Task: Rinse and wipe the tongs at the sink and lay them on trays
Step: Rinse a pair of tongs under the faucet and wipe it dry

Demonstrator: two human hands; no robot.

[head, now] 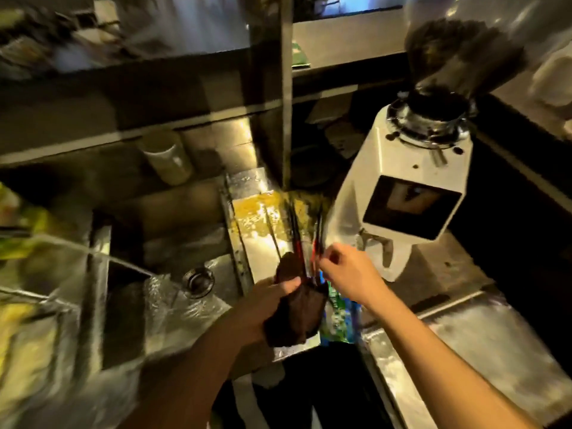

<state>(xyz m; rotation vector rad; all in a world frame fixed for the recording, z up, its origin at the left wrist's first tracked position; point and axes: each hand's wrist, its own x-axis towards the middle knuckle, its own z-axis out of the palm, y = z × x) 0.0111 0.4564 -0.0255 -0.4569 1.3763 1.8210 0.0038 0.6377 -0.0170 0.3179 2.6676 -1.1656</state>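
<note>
Several tongs (297,243) upright, left hand (275,300) clutching cloth (297,314) round them, right hand (346,270) pinching one.

The blurred, shiny steel tabletop (483,345) runs below and to the right of the hands. On it, just beyond the right hand (346,274), stands a white boxy coffee grinder (402,193). Left of the left hand (272,301), the steel sink basin (173,308) is sunk into it.
</note>
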